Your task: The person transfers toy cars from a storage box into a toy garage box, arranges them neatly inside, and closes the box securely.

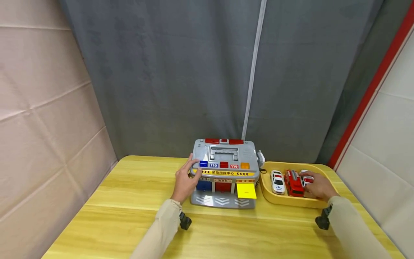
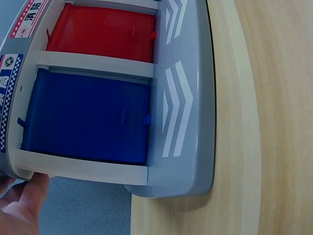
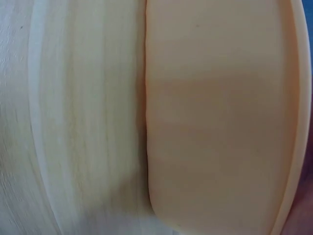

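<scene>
Resting on the left edge of a grey toy garage [image 1: 223,172], the left hand [image 1: 185,181] has its thumb and fingers spread apart in the head view, the thumb toward the front of the roof. The garage stands upright on the wooden tabletop [image 1: 136,201], near the grey curtain [image 1: 207,72]. Its blue door [image 1: 204,186] and red door [image 1: 223,187] are down, while the yellow door [image 1: 246,191] juts outward. Just beside it, to the right, sits a yellow tray [image 1: 291,202]. Inside, a white car [image 1: 277,182] lies leftmost, a red fire truck [image 1: 294,184] is next, and a white-and-red car [image 1: 307,180] is partly covered by the right hand [image 1: 318,186]. That hand's fingers reach over this car; I cannot tell whether they clamp it.

In the left wrist view, the left hand shows at the lower left corner, a fingertip touching the garage's side beside the blue door. White chevrons mark the grey ramp [image 2: 186,107] before the doors.

In the right wrist view, the tray's outer wall fills the middle, tabletop to its left. Only a blurred sliver of hand shows past the rim, its fingers hidden.
</scene>
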### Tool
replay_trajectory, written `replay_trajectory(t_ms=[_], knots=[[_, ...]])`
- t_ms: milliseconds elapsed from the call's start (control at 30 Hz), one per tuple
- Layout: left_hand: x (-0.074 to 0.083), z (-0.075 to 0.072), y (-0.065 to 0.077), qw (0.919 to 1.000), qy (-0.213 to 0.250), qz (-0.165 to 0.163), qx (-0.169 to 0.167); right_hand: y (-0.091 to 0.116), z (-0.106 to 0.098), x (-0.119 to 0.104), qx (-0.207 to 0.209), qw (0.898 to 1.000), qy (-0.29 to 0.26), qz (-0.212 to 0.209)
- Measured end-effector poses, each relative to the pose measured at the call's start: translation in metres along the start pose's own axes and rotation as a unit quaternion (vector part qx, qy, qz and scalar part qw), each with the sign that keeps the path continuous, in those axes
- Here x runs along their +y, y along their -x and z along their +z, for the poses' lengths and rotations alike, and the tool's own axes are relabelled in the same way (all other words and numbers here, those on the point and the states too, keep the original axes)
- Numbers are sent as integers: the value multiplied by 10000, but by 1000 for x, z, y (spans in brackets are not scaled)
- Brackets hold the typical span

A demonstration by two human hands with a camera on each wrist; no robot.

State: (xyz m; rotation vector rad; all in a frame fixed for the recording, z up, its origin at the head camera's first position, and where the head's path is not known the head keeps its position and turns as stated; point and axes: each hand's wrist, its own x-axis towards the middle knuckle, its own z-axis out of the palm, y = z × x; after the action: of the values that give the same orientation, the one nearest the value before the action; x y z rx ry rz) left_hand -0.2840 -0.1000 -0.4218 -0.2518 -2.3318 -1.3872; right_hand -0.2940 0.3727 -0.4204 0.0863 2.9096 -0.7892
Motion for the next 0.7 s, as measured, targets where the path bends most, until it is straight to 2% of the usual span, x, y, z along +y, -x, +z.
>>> replay_trajectory(t_ms=[100,300,433,533,700], knots=[[0,0,0,10000,27,0,1,-1,-1,2,-107,9995,-297,87],[0,1,0,10000,51,-5,1,1,-3,2,53,9961,-846,262],[-1,1,-1,9999,100,-10,19,2,-5,3,186,9960,-841,257],[-2,2,-1,9999,161,-14,1,3,-6,5,224,9942,-1029,222],[-4,2,-1,9998,158,-74,-8,6,-8,8,53,9807,-1947,157]])
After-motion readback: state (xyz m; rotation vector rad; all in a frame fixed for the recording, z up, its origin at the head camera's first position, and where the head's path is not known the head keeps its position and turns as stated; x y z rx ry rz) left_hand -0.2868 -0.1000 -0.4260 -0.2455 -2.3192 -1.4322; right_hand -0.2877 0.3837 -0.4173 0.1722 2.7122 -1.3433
